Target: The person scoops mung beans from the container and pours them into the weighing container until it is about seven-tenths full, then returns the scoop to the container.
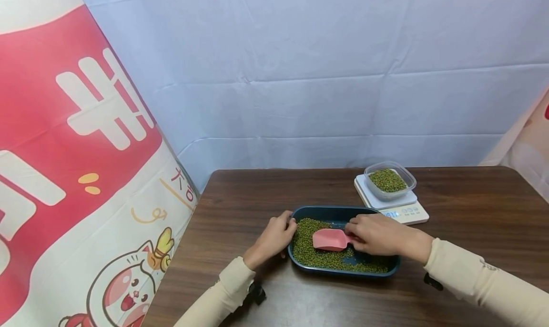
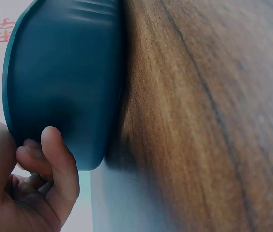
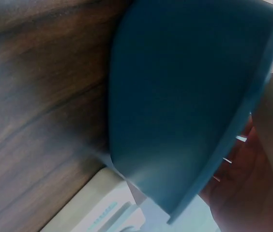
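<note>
A dark teal tray (image 1: 343,271) stands on the table with a layer of green mung beans (image 1: 313,250) spread over much of its floor. My left hand (image 1: 274,234) grips the tray's left end at the rim; the left wrist view shows its fingers (image 2: 61,159) curled against the outer wall. Over the tray's right half, my right hand (image 1: 377,234) holds a pink scoop (image 1: 330,240) by its handle, the scoop's bowl lying low over the beans and pointing left. In the right wrist view the tray wall hides the scoop and most of the right hand's fingers.
Behind the tray's right end, a white kitchen scale (image 1: 409,213) with a lit display carries a clear plastic container (image 1: 409,177) holding green beans. The brown wooden table (image 1: 257,193) reaches back to a pale cloth backdrop (image 1: 317,107). A printed red and white banner (image 1: 47,174) hangs on the left.
</note>
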`<state>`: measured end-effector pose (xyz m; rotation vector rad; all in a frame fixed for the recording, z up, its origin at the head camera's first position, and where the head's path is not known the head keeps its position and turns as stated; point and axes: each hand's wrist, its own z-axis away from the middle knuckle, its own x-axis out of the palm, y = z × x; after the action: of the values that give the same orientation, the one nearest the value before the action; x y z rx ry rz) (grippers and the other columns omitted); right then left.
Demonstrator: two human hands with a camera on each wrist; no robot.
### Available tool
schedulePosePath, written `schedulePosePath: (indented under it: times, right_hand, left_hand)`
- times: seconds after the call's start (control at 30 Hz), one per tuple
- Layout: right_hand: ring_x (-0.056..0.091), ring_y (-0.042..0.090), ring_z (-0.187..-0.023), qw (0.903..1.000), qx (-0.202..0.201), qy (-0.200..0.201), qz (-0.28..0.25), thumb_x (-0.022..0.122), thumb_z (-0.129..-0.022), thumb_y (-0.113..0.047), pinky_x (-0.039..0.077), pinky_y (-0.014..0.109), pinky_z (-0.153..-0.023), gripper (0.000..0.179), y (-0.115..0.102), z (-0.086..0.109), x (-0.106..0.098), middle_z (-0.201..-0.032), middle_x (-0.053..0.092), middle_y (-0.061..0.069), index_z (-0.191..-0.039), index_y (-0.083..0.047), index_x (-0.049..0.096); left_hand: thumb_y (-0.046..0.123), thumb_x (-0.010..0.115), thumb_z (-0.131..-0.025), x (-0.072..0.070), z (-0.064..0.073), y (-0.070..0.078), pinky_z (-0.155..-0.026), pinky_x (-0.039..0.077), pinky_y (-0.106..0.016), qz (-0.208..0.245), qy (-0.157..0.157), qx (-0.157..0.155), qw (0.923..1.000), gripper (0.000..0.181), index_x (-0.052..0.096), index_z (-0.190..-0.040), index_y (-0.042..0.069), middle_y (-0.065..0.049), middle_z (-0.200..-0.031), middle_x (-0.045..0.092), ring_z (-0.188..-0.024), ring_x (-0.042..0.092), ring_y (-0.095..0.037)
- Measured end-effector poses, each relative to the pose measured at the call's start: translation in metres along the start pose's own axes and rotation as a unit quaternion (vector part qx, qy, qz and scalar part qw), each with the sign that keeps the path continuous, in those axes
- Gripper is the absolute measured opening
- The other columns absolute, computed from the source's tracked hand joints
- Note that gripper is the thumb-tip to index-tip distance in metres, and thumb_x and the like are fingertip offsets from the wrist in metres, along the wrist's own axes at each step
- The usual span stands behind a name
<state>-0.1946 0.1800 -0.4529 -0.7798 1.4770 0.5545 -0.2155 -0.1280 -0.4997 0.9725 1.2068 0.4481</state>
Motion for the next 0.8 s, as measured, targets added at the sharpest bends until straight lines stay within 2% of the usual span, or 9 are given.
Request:
schedulePosePath:
  times: [0.23,0.4,0.5,0.6,0.67,0.8]
  right_hand:
    - [0.044,0.001,-0.070,0.9997,0.020,0.004,-0.012,0.075,-0.098,-0.021,0.039,0.023,-0.059,0.012,0.002,0.002,-0.013,-0.083,0.056,-0.014,-0.090,-0.024,0.067]
    - [0.051,0.000,-0.074,0.9989,0.042,0.012,-0.018,0.074,-0.099,-0.022,0.048,0.025,-0.061,0.004,0.005,0.003,-0.022,-0.091,0.065,-0.010,-0.100,-0.019,0.074]
    - [0.056,0.000,-0.078,0.9980,0.056,0.023,-0.021,0.074,-0.099,-0.021,0.053,0.028,-0.064,0.007,0.007,0.004,-0.026,-0.097,0.069,-0.008,-0.105,-0.018,0.076]
    - [0.062,0.003,-0.084,0.9967,0.069,0.035,-0.021,0.074,-0.099,-0.020,0.058,0.033,-0.070,0.012,0.010,0.006,-0.032,-0.104,0.072,-0.004,-0.110,-0.015,0.076]
    - [0.064,0.004,-0.087,0.9956,0.080,0.044,-0.022,0.074,-0.099,-0.019,0.060,0.035,-0.073,0.016,0.012,0.007,-0.035,-0.108,0.073,-0.002,-0.114,-0.014,0.075]
    - [0.068,0.012,-0.093,0.9921,0.100,0.072,-0.023,0.075,-0.099,-0.019,0.060,0.037,-0.073,0.022,0.017,0.013,-0.041,-0.114,0.073,0.003,-0.120,-0.012,0.074]
  left_hand:
    - [0.024,0.043,-0.115,-0.002,0.000,-0.001,-0.035,0.055,-0.040,-0.003,-0.001,0.006,1.0000,0.037,0.058,-0.143,0.005,-0.004,-0.088,0.075,-0.033,0.059,-0.020]
    - [0.026,0.045,-0.115,-0.005,-0.002,0.000,-0.035,0.055,-0.039,-0.013,0.003,0.008,0.9999,0.039,0.059,-0.143,0.004,-0.007,-0.094,0.077,-0.034,0.058,-0.020]
    - [0.029,0.047,-0.115,-0.007,-0.003,0.000,-0.036,0.054,-0.035,-0.033,0.001,0.009,0.9994,0.040,0.060,-0.143,0.004,-0.004,-0.086,0.074,-0.036,0.059,-0.021]
    - [0.030,0.048,-0.115,-0.011,-0.004,0.001,-0.037,0.053,-0.031,-0.055,0.001,0.018,0.9983,0.040,0.061,-0.143,0.004,0.001,-0.068,0.066,-0.036,0.057,-0.018]
    - [0.030,0.048,-0.115,-0.015,-0.005,0.002,-0.039,0.049,-0.026,-0.071,0.003,0.029,0.9970,0.040,0.062,-0.142,0.005,0.004,-0.058,0.057,-0.035,0.049,-0.014]
    - [0.027,0.050,-0.113,-0.025,-0.008,0.002,-0.045,0.035,-0.021,-0.106,0.017,0.059,0.9925,0.035,0.067,-0.136,0.007,0.007,-0.053,0.048,-0.040,0.033,-0.007]
